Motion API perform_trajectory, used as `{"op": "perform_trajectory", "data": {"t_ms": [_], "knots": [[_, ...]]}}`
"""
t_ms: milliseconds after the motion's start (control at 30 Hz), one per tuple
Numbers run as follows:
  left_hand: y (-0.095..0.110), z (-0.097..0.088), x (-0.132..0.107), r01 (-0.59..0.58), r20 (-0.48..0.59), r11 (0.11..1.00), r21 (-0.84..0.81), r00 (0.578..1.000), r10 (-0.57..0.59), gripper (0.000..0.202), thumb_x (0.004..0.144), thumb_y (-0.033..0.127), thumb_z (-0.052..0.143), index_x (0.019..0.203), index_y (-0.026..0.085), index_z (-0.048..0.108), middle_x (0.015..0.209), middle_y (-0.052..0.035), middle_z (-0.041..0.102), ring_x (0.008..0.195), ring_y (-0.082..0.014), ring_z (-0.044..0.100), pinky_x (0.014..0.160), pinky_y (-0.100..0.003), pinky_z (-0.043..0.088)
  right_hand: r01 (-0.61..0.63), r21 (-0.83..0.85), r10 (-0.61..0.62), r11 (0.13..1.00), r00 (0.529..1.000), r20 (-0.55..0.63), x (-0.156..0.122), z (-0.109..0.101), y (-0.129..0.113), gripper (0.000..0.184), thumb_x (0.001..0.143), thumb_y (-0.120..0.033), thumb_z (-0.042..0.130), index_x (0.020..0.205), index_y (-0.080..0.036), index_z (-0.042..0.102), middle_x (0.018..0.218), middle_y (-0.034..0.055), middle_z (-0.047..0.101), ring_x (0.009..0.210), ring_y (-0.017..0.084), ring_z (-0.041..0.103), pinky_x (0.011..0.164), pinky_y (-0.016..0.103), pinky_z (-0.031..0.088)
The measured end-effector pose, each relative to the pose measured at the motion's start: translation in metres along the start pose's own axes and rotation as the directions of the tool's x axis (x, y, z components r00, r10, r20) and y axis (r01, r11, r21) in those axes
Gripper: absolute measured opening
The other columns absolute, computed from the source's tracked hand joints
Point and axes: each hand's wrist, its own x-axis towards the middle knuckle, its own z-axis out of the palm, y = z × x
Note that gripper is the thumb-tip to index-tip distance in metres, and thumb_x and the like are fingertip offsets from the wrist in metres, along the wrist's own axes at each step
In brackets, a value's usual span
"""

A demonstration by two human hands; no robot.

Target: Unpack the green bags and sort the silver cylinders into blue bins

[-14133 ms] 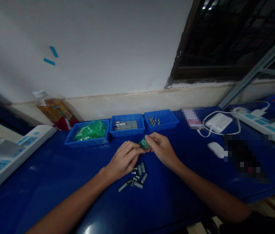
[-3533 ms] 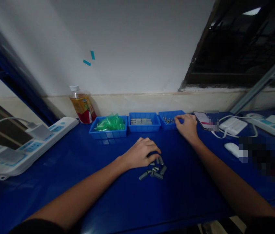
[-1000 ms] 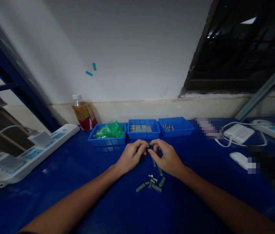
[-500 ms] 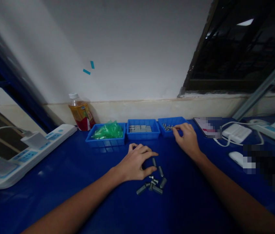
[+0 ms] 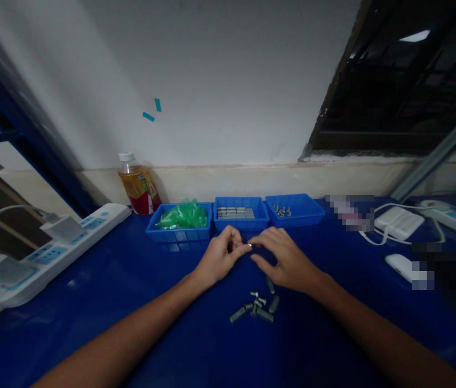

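My left hand (image 5: 223, 256) is closed in a pinch, with a small shiny metal piece (image 5: 250, 246) at its fingertips, too small to name for sure. Facing it, my right hand (image 5: 286, 261) has thumb and forefinger apart, the forefinger tip at or close to the piece. Below the hands lies a loose group of grey hexagonal metal posts (image 5: 265, 314) and small screws (image 5: 255, 294). One more post (image 5: 270, 285) lies partly under my right hand. Small screws (image 5: 282, 210) sit in the right blue bin (image 5: 302, 220).
A middle blue bin (image 5: 241, 223) holds rows of metal posts, and a left blue bin (image 5: 179, 235) holds green plastic bags (image 5: 185, 214). A drink bottle (image 5: 139, 186) stands behind. Power strips (image 5: 56, 253) lie left and right; a white charger (image 5: 399, 222) with cables is at right.
My right hand has come left from the right bin to meet my left hand. My left hand has risen slightly away from the loose posts and closed into a pinch.
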Motion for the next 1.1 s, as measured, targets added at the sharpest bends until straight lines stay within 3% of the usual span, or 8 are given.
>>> {"op": "perform_trajectory", "data": {"t_ms": [200, 400, 533, 667, 767, 900, 1000, 1100], "knots": [[-0.001, -0.001, -0.002, -0.022, 0.055, 0.999, -0.039, 0.998, 0.024, 0.024, 0.083, 0.036, 0.058, 0.078, 0.018, 0.044, 0.068, 0.0037, 0.050, 0.063, -0.0110, 0.047, 0.059, -0.022, 0.037, 0.032, 0.028, -0.033, 0.999, 0.997, 0.067, -0.001, 0.008, -0.005, 0.009, 0.089, -0.017, 0.048, 0.094, -0.019, 0.055, 0.089, 0.0049, 0.061, 0.085, 0.018, 0.052, 0.074, 0.032, 0.037], [0.004, -0.001, -0.004, -0.106, 0.104, 0.994, -0.014, 0.989, 0.107, 0.019, 0.086, 0.029, 0.055, 0.100, 0.016, 0.051, 0.083, -0.0010, 0.057, 0.076, -0.0129, 0.053, 0.072, -0.025, 0.042, -0.045, 0.030, 0.045, 0.999, 0.999, -0.001, 0.000, 0.007, 0.005, 0.013, 0.093, -0.024, 0.044, 0.090, -0.018, 0.055, 0.085, 0.0040, 0.061, 0.082, 0.017, 0.053, 0.073, 0.032, 0.037], [0.006, 0.000, -0.003, -0.098, 0.068, 0.993, 0.067, 0.993, 0.093, 0.014, 0.087, 0.028, 0.053, 0.090, 0.015, 0.055, 0.077, -0.0004, 0.055, 0.071, -0.0123, 0.052, 0.066, -0.023, 0.042, -0.035, 0.069, 0.035, 0.997, 0.999, -0.002, 0.001, 0.008, 0.003, 0.018, 0.094, -0.022, 0.039, 0.086, -0.018, 0.055, 0.081, 0.0038, 0.060, 0.079, 0.017, 0.053, 0.074, 0.032, 0.038], [0.009, -0.001, -0.002, -0.055, 0.028, 0.988, 0.141, 0.998, 0.052, 0.019, 0.088, 0.033, 0.051, 0.086, 0.014, 0.057, 0.072, 0.0004, 0.055, 0.066, -0.0120, 0.051, 0.060, -0.022, 0.039, -0.047, 0.095, 0.055, 0.994, 0.995, -0.083, 0.000, 0.010, -0.001, 0.011, 0.090, -0.024, 0.049, 0.096, -0.018, 0.055, 0.082, 0.0041, 0.059, 0.080, 0.018, 0.054, 0.074, 0.032, 0.040], [0.009, -0.002, -0.002, -0.039, 0.014, 0.989, 0.146, 0.999, 0.038, 0.023, 0.089, 0.036, 0.048, 0.086, 0.015, 0.057, 0.071, 0.0006, 0.056, 0.065, -0.0123, 0.051, 0.059, -0.023, 0.039, -0.017, 0.029, 0.019, 0.999, 0.998, -0.065, 0.003, 0.004, -0.003, 0.008, 0.088, -0.022, 0.051, 0.091, -0.018, 0.056, 0.083, 0.0044, 0.059, 0.081, 0.018, 0.053, 0.074, 0.032, 0.040], [0.006, -0.001, -0.002, -0.038, 0.019, 0.976, 0.213, 0.999, 0.035, 0.026, 0.092, 0.034, 0.044, 0.101, 0.015, 0.058, 0.085, -0.0038, 0.062, 0.078, -0.0167, 0.056, 0.073, -0.029, 0.043, -0.067, -0.185, 0.055, 0.980, 0.996, -0.072, 0.029, -0.012, 0.006, 0.013, 0.088, -0.024, 0.050, 0.092, -0.017, 0.060, 0.091, 0.0068, 0.061, 0.089, 0.020, 0.053, 0.080, 0.033, 0.039], [0.011, 0.000, -0.006, -0.220, 0.172, 0.899, 0.380, 0.971, 0.165, 0.033, 0.089, 0.027, 0.049, 0.121, 0.020, 0.052, 0.105, -0.0072, 0.061, 0.097, -0.0218, 0.053, 0.087, -0.038, 0.040, -0.162, -0.370, 0.196, 0.915, 0.979, 0.055, 0.063, -0.018, 0.023, 0.018, 0.087, -0.023, 0.050, 0.097, -0.017, 0.064, 0.098, 0.0089, 0.063, 0.098, 0.022, 0.053, 0.084, 0.033, 0.039], [0.020, 0.000, -0.012, -0.461, 0.439, 0.760, 0.458, 0.861, 0.258, 0.041, 0.089, 0.021, 0.046, 0.129, 0.030, 0.047, 0.123, -0.0052, 0.054, 0.112, -0.0245, 0.045, 0.093, -0.042, 0.035, -0.185, -0.457, 0.306, 0.870, 0.929, 0.208, 0.095, -0.012, 0.039, 0.019, 0.085, -0.027, 0.054, 0.095, -0.018, 0.068, 0.099, 0.0100, 0.066, 0.099, 0.023, 0.056, 0.083, 0.032, 0.040]]}}
